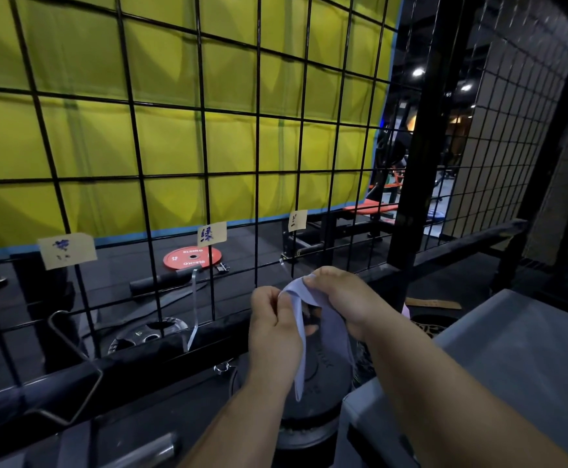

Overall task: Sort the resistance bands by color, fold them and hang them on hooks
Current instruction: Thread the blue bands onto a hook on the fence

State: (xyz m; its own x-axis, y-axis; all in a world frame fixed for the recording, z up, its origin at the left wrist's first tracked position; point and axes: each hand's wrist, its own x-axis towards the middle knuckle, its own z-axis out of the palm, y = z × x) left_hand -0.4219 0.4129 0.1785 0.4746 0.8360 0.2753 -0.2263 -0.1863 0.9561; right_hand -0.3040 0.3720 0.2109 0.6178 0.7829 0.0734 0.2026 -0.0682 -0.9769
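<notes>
Forearms were seen entering from the bottom edge, the left at about 6 o'clock and the right at about 5 o'clock, both angled up toward the middle of the view. The left hand point(274, 322) was closed in a pinch on a pale lilac resistance band point(299, 359), with its fingers curled and the thumb pressed against the fabric. The right hand point(340, 295), just beside it at 2 o'clock, was curled over the top fold of the same band, the knuckles turned up and the fingertips tucked onto the cloth. The band was held in the air between the two hands; one strip hung down toward 6 o'clock, and another part was draped below the right palm.

A black weight plate point(323, 376) was seen beneath the hands. A grey tabletop point(512, 349) lay at 4 o'clock. A black wire grid point(205, 146) stood directly ahead, between the hands and the room behind. On it, paper labels point(211, 234) were fixed in a row from 9 to 12 o'clock of the hands, with handwriting that could not be read surely. A flat metal hook point(193, 298) hung from the grid at 9 o'clock of the hands, bare. Behind the grid, a yellow cloth point(90, 136) was stretched, and a red weight plate point(192, 257) lay on the dark floor.
</notes>
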